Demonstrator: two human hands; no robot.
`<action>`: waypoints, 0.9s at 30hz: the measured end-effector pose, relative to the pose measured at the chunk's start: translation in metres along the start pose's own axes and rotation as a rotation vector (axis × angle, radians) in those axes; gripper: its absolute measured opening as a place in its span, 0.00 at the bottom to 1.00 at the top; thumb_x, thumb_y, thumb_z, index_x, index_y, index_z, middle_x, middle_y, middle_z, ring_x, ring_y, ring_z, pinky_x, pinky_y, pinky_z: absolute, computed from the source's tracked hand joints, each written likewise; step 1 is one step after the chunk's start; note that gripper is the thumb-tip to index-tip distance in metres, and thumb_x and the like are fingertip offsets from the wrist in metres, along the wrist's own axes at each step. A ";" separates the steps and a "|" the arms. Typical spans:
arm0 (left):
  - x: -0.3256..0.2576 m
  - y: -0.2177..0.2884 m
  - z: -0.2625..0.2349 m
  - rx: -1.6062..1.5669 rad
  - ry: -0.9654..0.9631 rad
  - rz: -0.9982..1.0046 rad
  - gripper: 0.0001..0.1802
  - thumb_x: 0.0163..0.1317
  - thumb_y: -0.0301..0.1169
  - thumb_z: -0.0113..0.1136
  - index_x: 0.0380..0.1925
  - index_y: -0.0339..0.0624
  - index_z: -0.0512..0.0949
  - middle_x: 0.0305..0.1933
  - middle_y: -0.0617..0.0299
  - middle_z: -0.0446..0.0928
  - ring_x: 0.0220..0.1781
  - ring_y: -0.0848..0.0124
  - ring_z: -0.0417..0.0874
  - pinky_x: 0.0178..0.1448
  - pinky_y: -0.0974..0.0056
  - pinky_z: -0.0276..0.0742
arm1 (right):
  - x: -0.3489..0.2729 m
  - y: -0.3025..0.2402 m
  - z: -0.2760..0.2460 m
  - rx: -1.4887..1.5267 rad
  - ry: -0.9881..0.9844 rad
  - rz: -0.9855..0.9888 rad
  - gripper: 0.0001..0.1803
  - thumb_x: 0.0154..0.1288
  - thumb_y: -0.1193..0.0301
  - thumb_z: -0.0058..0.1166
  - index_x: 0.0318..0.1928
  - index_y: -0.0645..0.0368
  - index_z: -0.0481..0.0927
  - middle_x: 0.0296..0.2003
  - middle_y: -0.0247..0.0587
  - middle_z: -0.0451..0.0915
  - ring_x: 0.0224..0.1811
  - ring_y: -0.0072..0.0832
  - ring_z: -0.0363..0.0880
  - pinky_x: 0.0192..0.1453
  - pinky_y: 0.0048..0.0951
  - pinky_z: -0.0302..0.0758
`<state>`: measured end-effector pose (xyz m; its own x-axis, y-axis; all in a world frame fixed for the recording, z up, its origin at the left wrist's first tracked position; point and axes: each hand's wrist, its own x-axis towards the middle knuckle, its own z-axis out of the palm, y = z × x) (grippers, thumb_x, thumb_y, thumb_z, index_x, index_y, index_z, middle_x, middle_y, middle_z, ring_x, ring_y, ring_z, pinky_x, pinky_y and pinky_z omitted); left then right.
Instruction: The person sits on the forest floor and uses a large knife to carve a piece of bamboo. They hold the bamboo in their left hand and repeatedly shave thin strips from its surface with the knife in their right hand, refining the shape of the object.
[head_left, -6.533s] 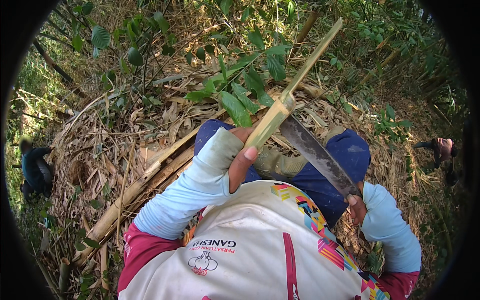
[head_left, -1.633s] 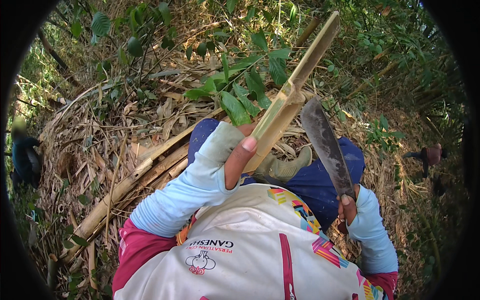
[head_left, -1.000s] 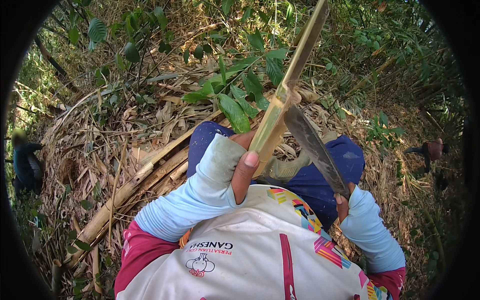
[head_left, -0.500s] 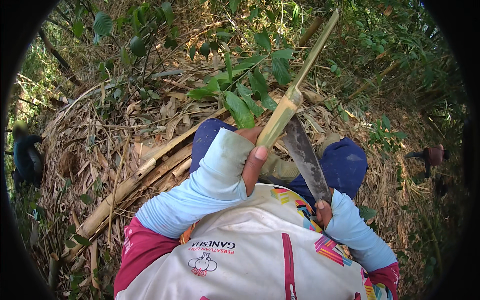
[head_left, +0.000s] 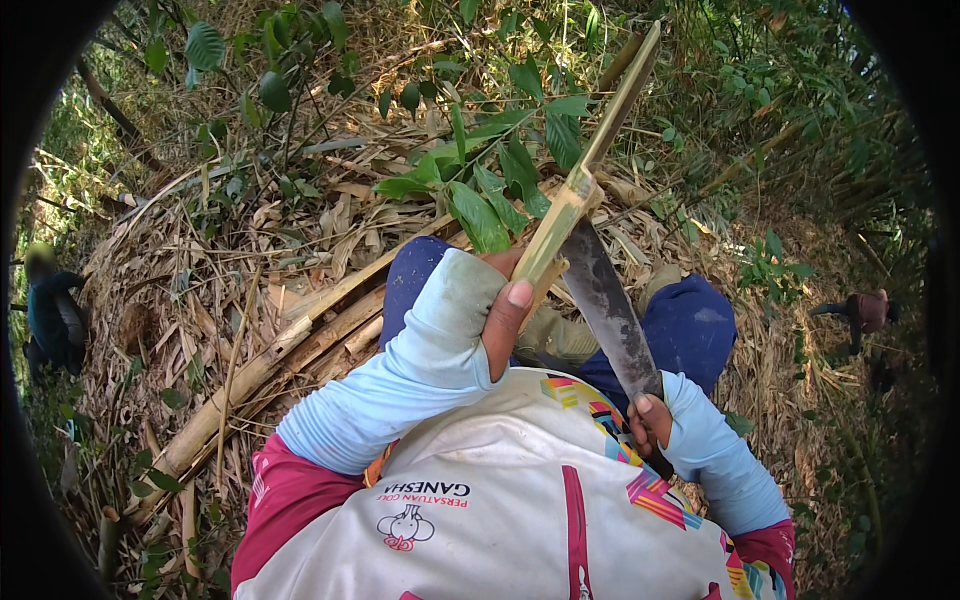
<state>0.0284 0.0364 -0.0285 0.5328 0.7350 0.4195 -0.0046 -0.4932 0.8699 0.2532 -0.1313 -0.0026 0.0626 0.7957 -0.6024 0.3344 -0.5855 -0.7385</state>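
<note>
My left hand [head_left: 507, 322] is closed round the lower end of a split bamboo piece [head_left: 566, 222], thumb on top. The bamboo slants up and away to the right. Its near part is thick, and beyond a node it narrows to a long thin strip. In my right hand [head_left: 650, 421] is the handle of a machete [head_left: 612, 305]. The dark, stained blade points up and left, its far end just under the bamboo near the node. Whether blade and bamboo touch I cannot tell.
Long bamboo poles [head_left: 232, 392] lie at left on dry leaves. A green leafy branch [head_left: 478, 215] rises ahead of my blue-clad knees [head_left: 690, 330]. One person [head_left: 55, 310] is at the far left, another [head_left: 866, 314] at the far right. Undergrowth surrounds the spot.
The bamboo has rolled in my left hand, showing a different face, and its far tip has shifted slightly left. My right hand and the machete have moved only a little.
</note>
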 end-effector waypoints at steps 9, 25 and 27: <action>-0.001 -0.014 0.007 -0.165 0.052 -0.071 0.23 0.73 0.39 0.42 0.51 0.29 0.76 0.16 0.59 0.69 0.20 0.70 0.71 0.27 0.64 0.66 | 0.004 0.017 -0.011 -0.380 0.282 -0.288 0.11 0.70 0.67 0.51 0.31 0.60 0.73 0.16 0.38 0.73 0.17 0.30 0.75 0.22 0.29 0.70; -0.009 -0.016 0.011 -0.677 -0.111 -0.263 0.38 0.68 0.59 0.47 0.61 0.35 0.64 0.42 0.55 0.77 0.35 0.70 0.80 0.38 0.67 0.78 | 0.003 0.025 -0.002 0.213 0.440 -0.373 0.12 0.71 0.66 0.51 0.44 0.63 0.72 0.22 0.31 0.73 0.20 0.17 0.71 0.23 0.21 0.69; -0.009 -0.012 0.019 -0.762 -0.072 -0.273 0.39 0.64 0.58 0.54 0.62 0.37 0.62 0.46 0.52 0.76 0.43 0.64 0.82 0.47 0.61 0.80 | 0.011 0.012 0.000 0.233 0.477 -0.371 0.15 0.68 0.64 0.55 0.45 0.63 0.71 0.23 0.30 0.73 0.21 0.16 0.72 0.24 0.20 0.69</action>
<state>0.0398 0.0263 -0.0478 0.6516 0.7389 0.1716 -0.4275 0.1707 0.8878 0.2576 -0.1294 -0.0183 0.4113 0.9017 -0.1336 0.2042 -0.2340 -0.9506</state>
